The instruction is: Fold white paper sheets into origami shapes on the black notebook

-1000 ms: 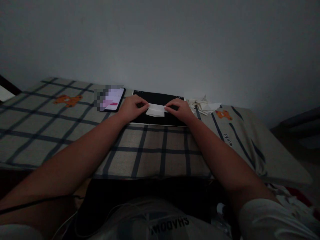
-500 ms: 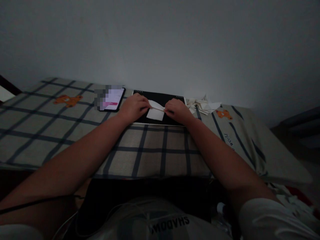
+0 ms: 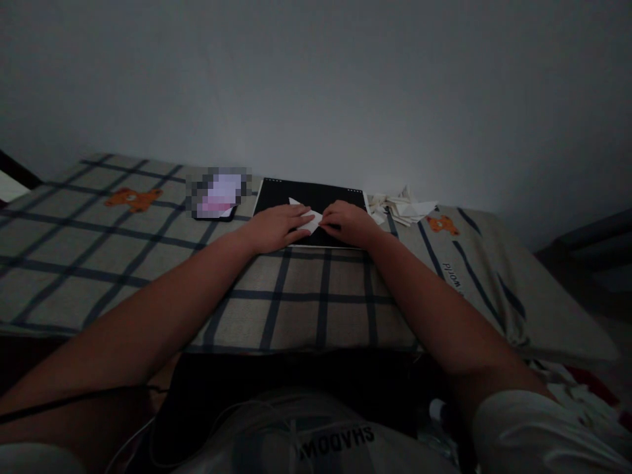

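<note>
A small piece of folded white paper lies on a black board with a pale edge. My left hand rests flat over its left part, fingers stretched out and a little apart, covering much of it. At the right corner of the paper, my right hand pinches it between thumb and fingertips. A pointed white corner shows above my left fingers. The rest of the paper's shape is hidden under the left hand.
A phone with a lit, partly blurred screen lies left of the board. Several folded white papers are piled to the right. A checked cloth covers the table, which stands against a grey wall.
My left hand has gone from pinching the paper's left side to lying flat on it. The paper, lifted and bent before, is now folded down into a pointed shape. My right hand still pinches.
</note>
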The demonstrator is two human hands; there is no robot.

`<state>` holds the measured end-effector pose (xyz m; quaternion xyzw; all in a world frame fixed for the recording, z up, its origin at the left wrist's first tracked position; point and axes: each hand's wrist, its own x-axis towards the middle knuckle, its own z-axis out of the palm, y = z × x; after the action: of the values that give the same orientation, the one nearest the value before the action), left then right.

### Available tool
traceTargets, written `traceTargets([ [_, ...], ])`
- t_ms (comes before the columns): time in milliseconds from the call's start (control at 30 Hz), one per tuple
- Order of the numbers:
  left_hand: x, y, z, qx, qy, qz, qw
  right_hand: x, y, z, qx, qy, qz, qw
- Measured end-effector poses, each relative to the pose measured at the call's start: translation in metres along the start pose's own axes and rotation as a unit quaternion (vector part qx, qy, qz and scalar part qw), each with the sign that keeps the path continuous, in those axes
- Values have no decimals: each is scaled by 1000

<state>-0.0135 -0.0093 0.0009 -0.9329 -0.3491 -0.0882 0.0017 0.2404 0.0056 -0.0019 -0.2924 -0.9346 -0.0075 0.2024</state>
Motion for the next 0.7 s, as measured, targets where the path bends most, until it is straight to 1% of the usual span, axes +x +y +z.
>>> traceTargets([
  [100, 0, -2, 3, 8, -6, -9, 1000, 0, 0, 2, 30, 7, -5, 1000],
  [267, -1, -2, 3, 31, 37, -41, 998, 2, -3, 4, 42, 11, -1, 999],
  [400, 2, -2, 0, 24, 31, -54, 998, 3, -9, 6, 72, 11, -9, 997],
  [500, 4, -2, -1, 8, 35, -66, 997, 4, -14, 9, 107, 29, -19, 994],
  [567, 4, -2, 0, -4, 46, -79, 996, 5, -16, 9, 118, 42, -1, 992],
  [700, 4, 0, 4, -14, 73, -119, 990, 6, -13, 9, 119, 53, 59, 990],
])
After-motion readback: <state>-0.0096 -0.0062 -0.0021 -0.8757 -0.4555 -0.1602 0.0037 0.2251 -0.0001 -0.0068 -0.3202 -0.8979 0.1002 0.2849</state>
